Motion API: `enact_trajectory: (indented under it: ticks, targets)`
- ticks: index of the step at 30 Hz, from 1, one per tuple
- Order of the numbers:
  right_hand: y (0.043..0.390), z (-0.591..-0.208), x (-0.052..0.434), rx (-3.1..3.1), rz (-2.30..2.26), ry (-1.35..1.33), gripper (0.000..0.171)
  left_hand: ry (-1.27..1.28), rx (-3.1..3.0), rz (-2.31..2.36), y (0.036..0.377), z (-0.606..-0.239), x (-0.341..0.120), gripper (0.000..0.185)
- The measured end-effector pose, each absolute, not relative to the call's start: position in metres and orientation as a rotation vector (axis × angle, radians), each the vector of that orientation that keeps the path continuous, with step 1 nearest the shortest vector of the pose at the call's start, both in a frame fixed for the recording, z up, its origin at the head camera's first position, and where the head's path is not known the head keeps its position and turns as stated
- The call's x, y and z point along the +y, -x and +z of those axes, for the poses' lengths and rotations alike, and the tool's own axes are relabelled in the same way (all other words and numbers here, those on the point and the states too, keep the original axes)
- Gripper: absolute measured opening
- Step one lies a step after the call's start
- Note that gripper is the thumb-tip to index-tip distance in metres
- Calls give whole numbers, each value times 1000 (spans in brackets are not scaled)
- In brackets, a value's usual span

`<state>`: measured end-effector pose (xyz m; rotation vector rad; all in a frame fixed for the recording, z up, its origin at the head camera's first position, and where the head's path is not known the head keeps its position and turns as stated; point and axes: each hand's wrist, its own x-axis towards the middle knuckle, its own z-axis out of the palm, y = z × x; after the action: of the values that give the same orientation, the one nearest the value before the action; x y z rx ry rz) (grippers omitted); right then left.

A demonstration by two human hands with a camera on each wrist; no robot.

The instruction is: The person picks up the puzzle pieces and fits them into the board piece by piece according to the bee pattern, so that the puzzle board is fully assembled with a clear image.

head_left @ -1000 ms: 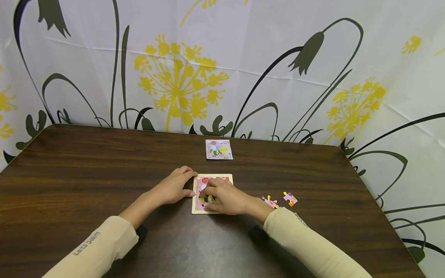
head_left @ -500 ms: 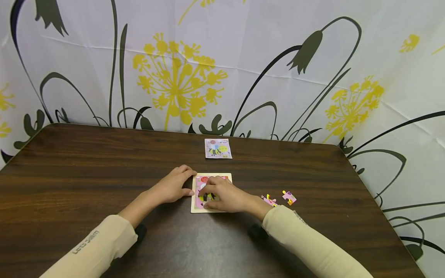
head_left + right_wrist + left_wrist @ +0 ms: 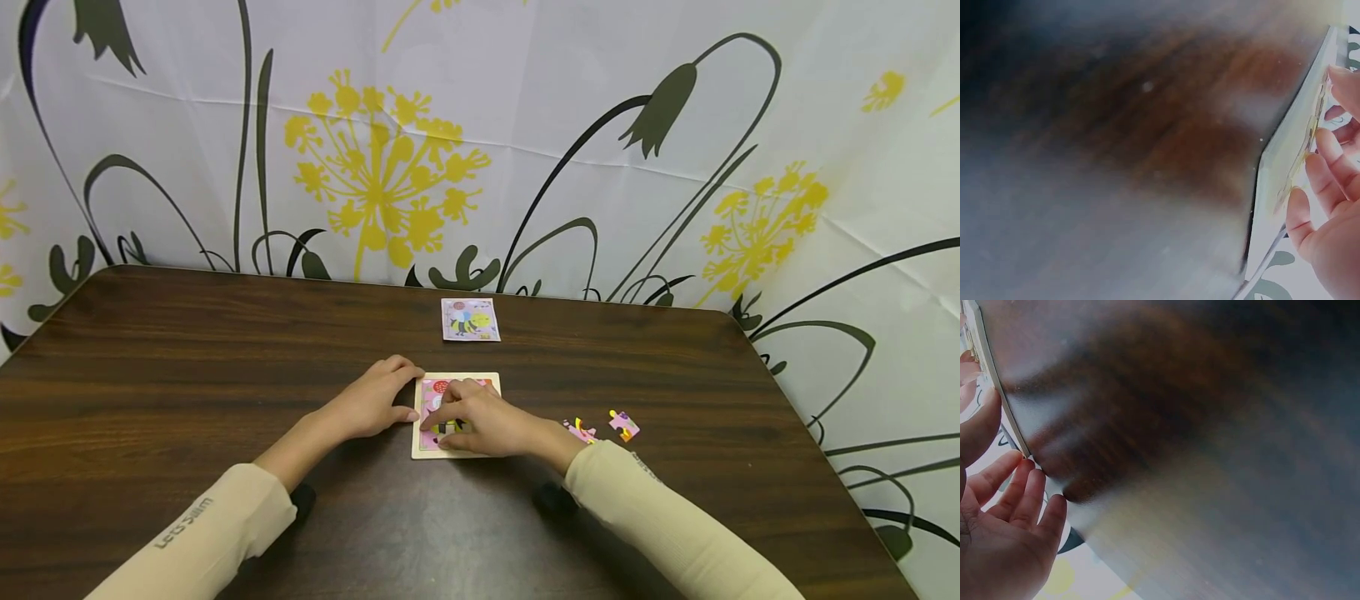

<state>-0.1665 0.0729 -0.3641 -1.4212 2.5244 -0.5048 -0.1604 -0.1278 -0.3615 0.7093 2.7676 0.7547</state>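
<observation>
A square jigsaw puzzle board (image 3: 457, 454) with a pale wooden border lies on the table, its picture pink with a yellow-and-black bee. My left hand (image 3: 372, 402) touches its left side, with the thumb on the left edge and the fingertips at the far left corner. In the left wrist view those fingers (image 3: 1034, 494) look nearly straight. My right hand (image 3: 487, 419) rests over the puzzle and covers much of its right half. Its fingertips (image 3: 1298, 203) touch the picture in the right wrist view; no piece shows between them.
Loose puzzle pieces (image 3: 624, 425) lie right of the board, some partly hidden behind the right forearm. A square bee picture card (image 3: 470, 320) lies farther back on the dark wooden table (image 3: 225, 350). A white flowered cloth (image 3: 570, 83) hangs behind the table.
My right index finger has stretched out leftward across the puzzle, toward its left border. The left hand stays at the board's edge. The whole head view has shifted slightly.
</observation>
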Motion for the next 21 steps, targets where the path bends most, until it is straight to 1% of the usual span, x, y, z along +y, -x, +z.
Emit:
enact_trajectory:
  ticks: [11,21]
  targets:
    - [168,-364,73,2504,-516,1405,24,-717,2776,761,159,-359,-127,48]
    - [170,-358,82,2416,-686,1421,30,-709,2771,741,159,-358,-127,48]
